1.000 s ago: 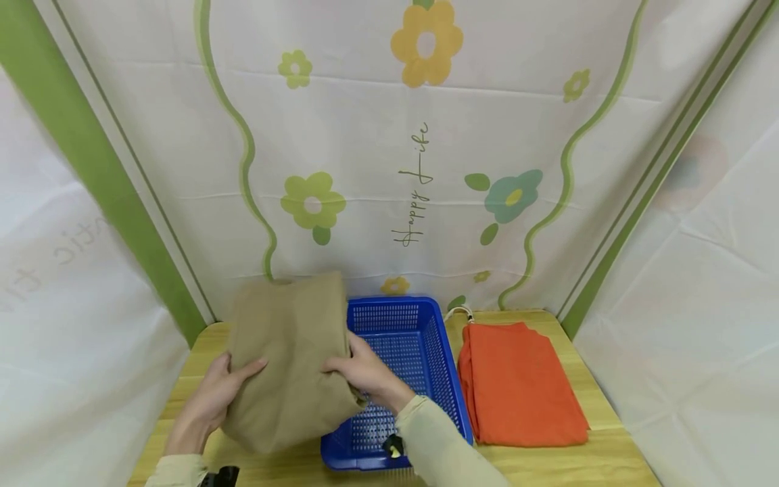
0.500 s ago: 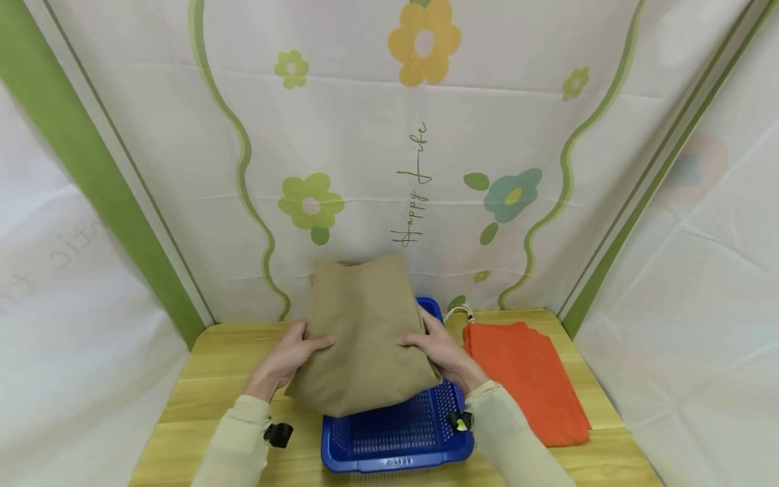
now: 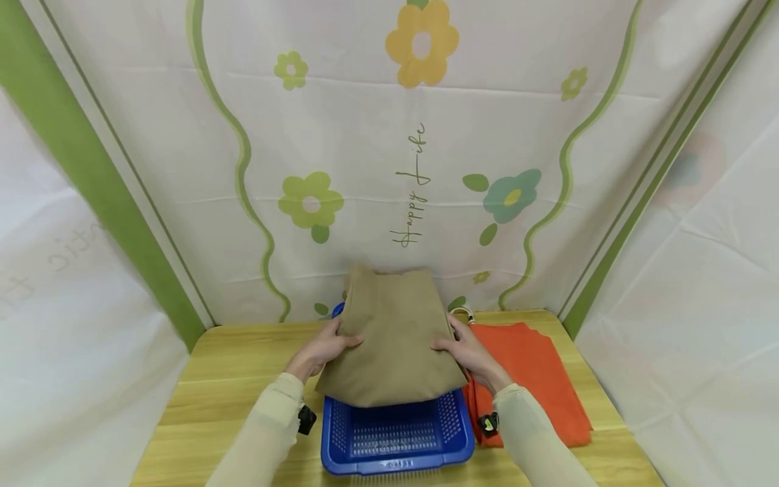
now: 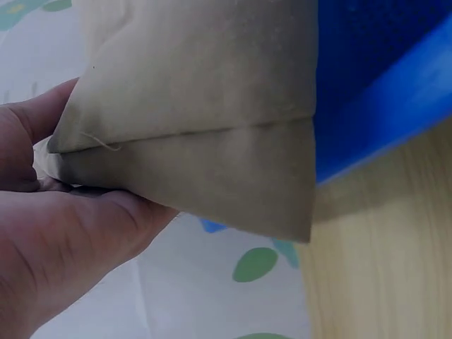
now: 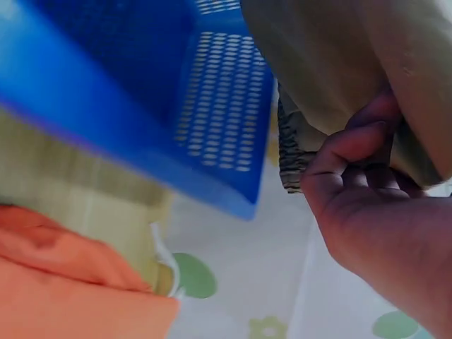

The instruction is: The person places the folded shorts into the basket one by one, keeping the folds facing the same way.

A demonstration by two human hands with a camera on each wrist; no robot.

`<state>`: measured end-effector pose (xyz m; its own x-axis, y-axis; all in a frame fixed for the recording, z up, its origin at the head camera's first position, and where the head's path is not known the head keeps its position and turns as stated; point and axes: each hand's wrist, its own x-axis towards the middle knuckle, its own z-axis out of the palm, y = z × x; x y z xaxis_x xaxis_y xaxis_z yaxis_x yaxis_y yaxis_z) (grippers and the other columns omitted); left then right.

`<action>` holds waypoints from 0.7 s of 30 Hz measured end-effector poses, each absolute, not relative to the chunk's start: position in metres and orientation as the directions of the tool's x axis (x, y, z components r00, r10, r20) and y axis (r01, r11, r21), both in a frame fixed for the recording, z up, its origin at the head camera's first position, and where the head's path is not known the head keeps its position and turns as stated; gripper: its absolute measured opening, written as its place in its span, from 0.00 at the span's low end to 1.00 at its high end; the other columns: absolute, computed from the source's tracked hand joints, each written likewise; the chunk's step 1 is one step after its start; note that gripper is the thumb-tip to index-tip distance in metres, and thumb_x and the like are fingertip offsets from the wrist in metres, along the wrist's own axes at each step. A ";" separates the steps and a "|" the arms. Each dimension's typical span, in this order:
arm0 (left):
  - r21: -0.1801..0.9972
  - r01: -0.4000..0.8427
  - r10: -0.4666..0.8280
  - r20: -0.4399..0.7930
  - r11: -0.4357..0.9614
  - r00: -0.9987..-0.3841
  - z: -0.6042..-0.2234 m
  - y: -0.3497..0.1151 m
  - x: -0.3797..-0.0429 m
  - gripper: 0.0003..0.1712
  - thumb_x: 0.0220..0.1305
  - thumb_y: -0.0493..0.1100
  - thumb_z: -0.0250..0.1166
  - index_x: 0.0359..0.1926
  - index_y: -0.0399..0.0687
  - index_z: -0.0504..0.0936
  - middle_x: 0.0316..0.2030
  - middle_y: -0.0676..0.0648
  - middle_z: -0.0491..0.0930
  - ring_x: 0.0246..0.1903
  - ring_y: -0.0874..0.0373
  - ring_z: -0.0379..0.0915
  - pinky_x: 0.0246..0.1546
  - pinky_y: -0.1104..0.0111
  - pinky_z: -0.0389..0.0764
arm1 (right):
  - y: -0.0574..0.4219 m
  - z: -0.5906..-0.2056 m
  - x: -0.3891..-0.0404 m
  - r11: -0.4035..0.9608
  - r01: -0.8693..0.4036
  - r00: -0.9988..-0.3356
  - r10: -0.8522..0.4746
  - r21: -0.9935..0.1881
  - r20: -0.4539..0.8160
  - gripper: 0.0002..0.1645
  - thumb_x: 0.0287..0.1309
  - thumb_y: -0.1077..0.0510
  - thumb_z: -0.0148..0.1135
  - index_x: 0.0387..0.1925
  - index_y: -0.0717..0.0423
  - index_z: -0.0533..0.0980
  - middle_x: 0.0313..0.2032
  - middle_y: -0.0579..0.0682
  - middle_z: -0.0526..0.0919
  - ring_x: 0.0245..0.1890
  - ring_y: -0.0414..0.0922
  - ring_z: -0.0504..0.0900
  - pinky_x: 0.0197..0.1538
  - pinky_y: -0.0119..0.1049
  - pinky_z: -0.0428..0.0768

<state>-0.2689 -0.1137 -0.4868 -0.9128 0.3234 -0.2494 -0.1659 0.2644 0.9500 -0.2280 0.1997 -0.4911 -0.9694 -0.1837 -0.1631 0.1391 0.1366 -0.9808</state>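
Note:
A folded khaki garment (image 3: 395,338) is held over the blue plastic basket (image 3: 398,467) and covers its far part. My left hand (image 3: 325,348) grips the garment's left edge, thumb on top. On the opposite edge, my right hand (image 3: 471,352) pinches the cloth in the same way. The left wrist view shows the folded layers (image 4: 205,155) between thumb and fingers. In the right wrist view, a gathered, elastic-looking edge (image 5: 289,148) hangs beside the fingers, and the basket's slotted wall (image 5: 222,106) is apart from the hand.
A folded orange-red cloth (image 3: 535,385) lies on the wooden table (image 3: 243,379) to the right of the basket. Behind it a white cord loop (image 3: 464,311) sits near the back edge. White flower-printed fabric (image 3: 365,135) encloses the back and both sides.
Both hands have carried the khaki garment rightward, from left of the basket to above it. The basket and the orange-red cloth have stayed in place.

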 end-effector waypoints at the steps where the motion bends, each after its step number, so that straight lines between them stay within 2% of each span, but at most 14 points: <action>1: 0.946 -0.167 0.323 -0.255 0.277 -0.911 -0.490 -0.113 -0.269 0.47 0.71 0.42 0.65 0.81 0.44 0.47 0.73 0.32 0.60 0.68 0.33 0.62 0.67 0.39 0.62 | 0.201 -0.494 -0.228 0.144 0.139 -0.970 -0.178 -0.980 -0.164 0.47 0.64 0.58 0.67 0.79 0.39 0.56 0.66 0.61 0.72 0.52 0.54 0.82 0.50 0.51 0.83; 5: 0.934 -0.175 0.312 -0.275 0.312 -0.909 -0.497 -0.111 -0.268 0.47 0.70 0.40 0.65 0.81 0.45 0.48 0.73 0.32 0.60 0.69 0.33 0.59 0.67 0.37 0.61 | 0.205 -0.505 -0.228 0.179 0.138 -0.972 -0.164 -0.974 -0.168 0.44 0.65 0.59 0.65 0.78 0.43 0.58 0.66 0.61 0.72 0.51 0.54 0.82 0.50 0.51 0.83; 9: 0.920 -0.185 0.309 -0.298 0.345 -0.903 -0.500 -0.112 -0.264 0.46 0.69 0.37 0.65 0.80 0.41 0.50 0.70 0.30 0.63 0.67 0.32 0.62 0.64 0.38 0.66 | 0.206 -0.511 -0.225 0.226 0.127 -0.976 -0.143 -0.966 -0.161 0.43 0.65 0.61 0.64 0.78 0.45 0.59 0.66 0.61 0.73 0.52 0.54 0.82 0.50 0.51 0.82; 13: 0.897 -0.192 0.300 -0.325 0.397 -0.897 -0.504 -0.116 -0.259 0.43 0.68 0.35 0.65 0.78 0.37 0.54 0.67 0.29 0.67 0.61 0.33 0.70 0.56 0.41 0.76 | 0.205 -0.516 -0.219 0.278 0.116 -0.977 -0.140 -0.953 -0.160 0.42 0.64 0.64 0.63 0.77 0.49 0.61 0.62 0.62 0.77 0.49 0.53 0.83 0.48 0.49 0.83; 16: 0.889 -0.179 0.293 -0.320 0.421 -0.901 -0.507 -0.118 -0.256 0.41 0.66 0.34 0.66 0.76 0.34 0.58 0.63 0.29 0.71 0.54 0.37 0.77 0.49 0.47 0.81 | 0.202 -0.519 -0.214 0.336 0.110 -0.979 -0.125 -0.935 -0.160 0.41 0.61 0.64 0.65 0.75 0.53 0.64 0.58 0.61 0.80 0.45 0.52 0.85 0.45 0.49 0.84; 21: 0.874 -0.137 0.290 -0.297 0.465 -0.910 -0.509 -0.115 -0.250 0.41 0.62 0.31 0.67 0.73 0.29 0.61 0.58 0.30 0.75 0.46 0.43 0.80 0.41 0.53 0.83 | 0.194 -0.523 -0.208 0.526 0.057 -0.989 -0.086 -0.849 -0.120 0.40 0.55 0.65 0.71 0.70 0.61 0.69 0.56 0.60 0.82 0.44 0.51 0.85 0.47 0.50 0.84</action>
